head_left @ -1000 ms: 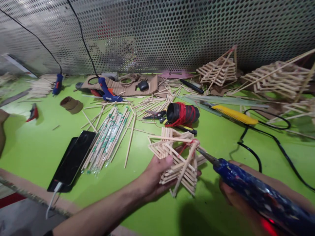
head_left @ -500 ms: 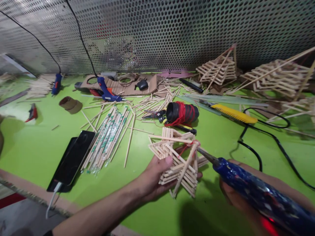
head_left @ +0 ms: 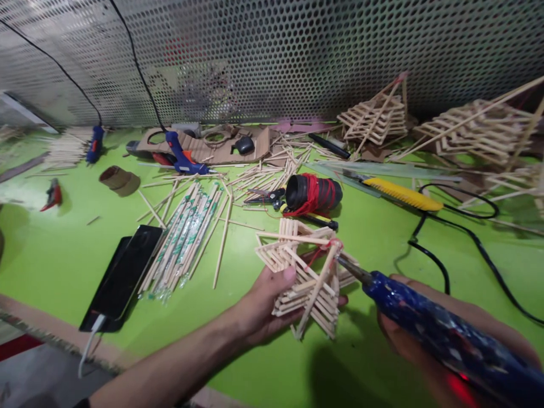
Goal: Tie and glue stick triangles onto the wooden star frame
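My left hand (head_left: pixel 266 306) cradles a small pyramid of stacked wooden sticks (head_left: pixel 304 272), thumb on its near edge, just above the green table (head_left: pixel 63 260). Red thread binds the sticks at the pyramid's tip. My right hand (head_left: pixel 419 345) grips a blue glue gun (head_left: pixel 442 334); its metal nozzle (head_left: pixel 351 267) touches the red-bound tip from the right. The gun's body hides most of my right fingers.
A black phone (head_left: pixel 123 277) on a cable, wrapped chopsticks (head_left: pixel 185 238), loose sticks, scissors, a black roll with red thread (head_left: pixel 314 195), a yellow-handled saw (head_left: pixel 402 194) and black cords lie beyond. Two more glue guns (head_left: pixel 182 156) and finished stick pyramids (head_left: pixel 376 119) stand by the perforated metal wall.
The pyramid, both hands and the glue gun have shifted slightly up and left in view; the nozzle stays at the red-bound tip.
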### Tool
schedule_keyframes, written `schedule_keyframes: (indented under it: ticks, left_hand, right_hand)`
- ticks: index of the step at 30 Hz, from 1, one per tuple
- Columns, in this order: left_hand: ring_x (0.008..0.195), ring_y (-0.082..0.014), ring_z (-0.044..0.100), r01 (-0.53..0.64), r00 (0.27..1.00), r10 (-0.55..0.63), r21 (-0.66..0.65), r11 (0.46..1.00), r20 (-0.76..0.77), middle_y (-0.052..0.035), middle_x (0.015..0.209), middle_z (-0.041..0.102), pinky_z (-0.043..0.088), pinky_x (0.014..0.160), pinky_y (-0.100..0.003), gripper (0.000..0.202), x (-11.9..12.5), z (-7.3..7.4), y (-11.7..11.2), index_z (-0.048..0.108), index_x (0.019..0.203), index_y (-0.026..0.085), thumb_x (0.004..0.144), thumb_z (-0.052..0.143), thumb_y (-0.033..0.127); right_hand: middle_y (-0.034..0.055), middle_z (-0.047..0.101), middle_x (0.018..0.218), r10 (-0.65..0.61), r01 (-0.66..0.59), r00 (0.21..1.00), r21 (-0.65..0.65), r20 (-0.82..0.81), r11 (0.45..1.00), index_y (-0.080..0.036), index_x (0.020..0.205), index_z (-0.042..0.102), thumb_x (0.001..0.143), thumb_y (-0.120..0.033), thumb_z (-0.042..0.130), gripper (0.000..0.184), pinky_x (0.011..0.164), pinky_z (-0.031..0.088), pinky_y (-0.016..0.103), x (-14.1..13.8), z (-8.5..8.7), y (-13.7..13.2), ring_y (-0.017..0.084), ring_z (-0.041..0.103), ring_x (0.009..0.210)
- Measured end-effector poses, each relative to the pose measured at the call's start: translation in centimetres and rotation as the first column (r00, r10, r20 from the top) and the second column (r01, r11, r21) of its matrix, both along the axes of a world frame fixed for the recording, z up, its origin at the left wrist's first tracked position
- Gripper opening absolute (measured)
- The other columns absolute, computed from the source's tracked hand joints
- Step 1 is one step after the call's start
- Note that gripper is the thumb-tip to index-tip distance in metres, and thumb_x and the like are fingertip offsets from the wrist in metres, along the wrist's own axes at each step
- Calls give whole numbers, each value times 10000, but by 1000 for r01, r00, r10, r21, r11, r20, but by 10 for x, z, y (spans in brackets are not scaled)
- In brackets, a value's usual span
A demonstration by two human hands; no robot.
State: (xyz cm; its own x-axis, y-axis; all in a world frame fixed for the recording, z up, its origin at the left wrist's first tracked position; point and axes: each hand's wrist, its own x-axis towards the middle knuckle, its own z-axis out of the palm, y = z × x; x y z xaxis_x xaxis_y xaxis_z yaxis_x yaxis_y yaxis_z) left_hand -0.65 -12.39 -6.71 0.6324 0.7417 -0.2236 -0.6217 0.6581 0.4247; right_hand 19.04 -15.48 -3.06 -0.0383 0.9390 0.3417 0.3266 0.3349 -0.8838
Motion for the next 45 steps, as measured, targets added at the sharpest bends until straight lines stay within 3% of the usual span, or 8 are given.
schedule_keyframes:
  ticks: [8, 18, 25, 32, 39, 45]
  left_hand:
    - [1044, -257, 704, -9, 1000, 9, 14, 1000, 26, -149, 1171, 678, 541, 1018, -464, 737, 0, -3, 0, 416, 1386, 162, 797, 789, 404]
    - [1018, -257, 714, -11, 1000, 11, -13, 1000, 5, -148, 1113, 702, 551, 1004, -429, 758, 0, -2, 0, 435, 1373, 130, 777, 806, 416]
    - [1050, -261, 701, -1, 1000, 1, -15, 1000, 29, -138, 1114, 684, 534, 1022, -475, 702, -1, 0, 1, 437, 1354, 138, 801, 787, 393]
    - [1058, -278, 691, 5, 1000, -6, -25, 1000, -28, -172, 1147, 665, 551, 994, -462, 775, 0, 5, 3, 442, 1341, 115, 747, 818, 443]
    - [1073, -282, 685, -3, 1000, 3, -32, 999, 11, -159, 1131, 685, 531, 1016, -461, 768, 1, 3, 2, 454, 1350, 112, 760, 802, 458]
    - [1099, -280, 678, -23, 999, 23, -11, 1000, 30, -150, 1161, 685, 511, 1043, -469, 723, 2, 1, 2, 461, 1362, 139, 787, 786, 432]
  right_hand:
    - [-37, 406, 503, 17, -17, 1000, 2, 7, 1000, -236, 601, 467, 713, -146, 646, 229, 359, 255, 272, 1, -1, 2, 125, 390, 376]
    - [-34, 418, 505, 10, -10, 1000, -3, 3, 1000, -235, 598, 458, 769, -197, 648, 259, 365, 275, 268, -4, -1, 1, 130, 403, 393]
    - [-33, 408, 495, 16, -17, 999, -29, -36, 999, -235, 581, 457, 742, -175, 640, 251, 359, 262, 257, -5, 4, 3, 126, 390, 386]
    - [-35, 418, 511, 32, -32, 999, -14, -8, 999, -242, 611, 473, 750, -146, 612, 219, 365, 263, 262, -3, 1, 1, 126, 391, 387]
    - [-33, 449, 526, 55, -55, 998, -40, -9, 998, -242, 629, 453, 745, -162, 594, 198, 386, 285, 266, -2, -9, -1, 137, 421, 406]
    - [-27, 474, 514, 106, -109, 992, -41, -67, 993, -243, 625, 483, 782, -233, 632, 217, 376, 304, 255, -2, -4, 2, 137, 439, 405]
